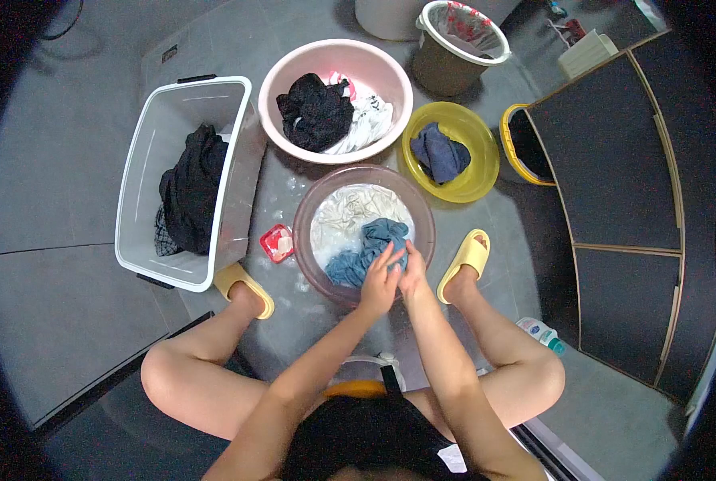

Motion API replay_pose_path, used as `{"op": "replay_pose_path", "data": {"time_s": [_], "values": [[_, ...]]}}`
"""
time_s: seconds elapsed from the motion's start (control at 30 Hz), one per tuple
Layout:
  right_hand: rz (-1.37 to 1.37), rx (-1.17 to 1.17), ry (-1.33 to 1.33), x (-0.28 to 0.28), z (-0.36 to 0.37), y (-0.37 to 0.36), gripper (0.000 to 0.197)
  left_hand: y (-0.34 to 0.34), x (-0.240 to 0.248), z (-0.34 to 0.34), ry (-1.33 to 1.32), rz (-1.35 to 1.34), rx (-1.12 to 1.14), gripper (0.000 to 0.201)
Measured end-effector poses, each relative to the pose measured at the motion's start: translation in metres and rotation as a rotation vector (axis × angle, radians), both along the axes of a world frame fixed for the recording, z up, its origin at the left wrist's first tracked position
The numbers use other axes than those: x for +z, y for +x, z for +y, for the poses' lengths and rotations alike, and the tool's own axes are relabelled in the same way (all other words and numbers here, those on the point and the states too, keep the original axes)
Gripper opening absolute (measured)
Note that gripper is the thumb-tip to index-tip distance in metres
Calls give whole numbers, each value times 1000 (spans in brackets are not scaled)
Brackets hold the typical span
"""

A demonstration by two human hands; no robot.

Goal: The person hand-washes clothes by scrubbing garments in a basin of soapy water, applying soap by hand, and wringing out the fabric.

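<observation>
A mauve translucent basin (303, 268) stands on the floor between my feet. In it, a crumpled blue garment (382, 236) lies against a soaked cream-white cloth (354, 207) in whitish, sudsy water. Both hands meet over the near right part of the basin, at the edge of the blue garment. My left hand (383, 279) is open, its fingers stretched out and slightly apart toward the right hand. My right hand (411, 271) is beside it, touching or nearly touching the blue garment. Its fingers are partly hidden, so I cannot tell whether they grip the cloth.
A red tray (278, 243) with a pale lump sits left of the basin. Around stand a white-rimmed bin (125, 216) of dark clothes, a pink basin (271, 72) of laundry, a yellow basin (486, 172) with navy cloth, a trash can (446, 68), dark cabinets (614, 168) and a bottle (539, 330).
</observation>
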State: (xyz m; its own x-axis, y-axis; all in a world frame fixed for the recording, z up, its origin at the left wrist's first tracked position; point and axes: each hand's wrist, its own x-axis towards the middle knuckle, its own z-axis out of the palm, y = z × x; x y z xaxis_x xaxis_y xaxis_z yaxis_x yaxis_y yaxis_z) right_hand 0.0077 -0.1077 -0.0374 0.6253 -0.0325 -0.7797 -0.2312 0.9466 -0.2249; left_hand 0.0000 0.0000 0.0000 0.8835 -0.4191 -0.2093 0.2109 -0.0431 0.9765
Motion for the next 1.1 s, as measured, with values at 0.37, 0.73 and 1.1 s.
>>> {"op": "replay_pose_path", "data": {"time_s": [0.37, 0.73, 1.1], "values": [[82, 393, 8, 39, 2, -9, 35, 22, -11, 0, 514, -379, 10, 24], [-271, 86, 400, 32, -28, -20, 38, 44, -18, 12, -740, 1103, 113, 49], [95, 605, -141, 52, -10, -11, 35, 24, 0, -4, 183, -94, -36, 36]]}}
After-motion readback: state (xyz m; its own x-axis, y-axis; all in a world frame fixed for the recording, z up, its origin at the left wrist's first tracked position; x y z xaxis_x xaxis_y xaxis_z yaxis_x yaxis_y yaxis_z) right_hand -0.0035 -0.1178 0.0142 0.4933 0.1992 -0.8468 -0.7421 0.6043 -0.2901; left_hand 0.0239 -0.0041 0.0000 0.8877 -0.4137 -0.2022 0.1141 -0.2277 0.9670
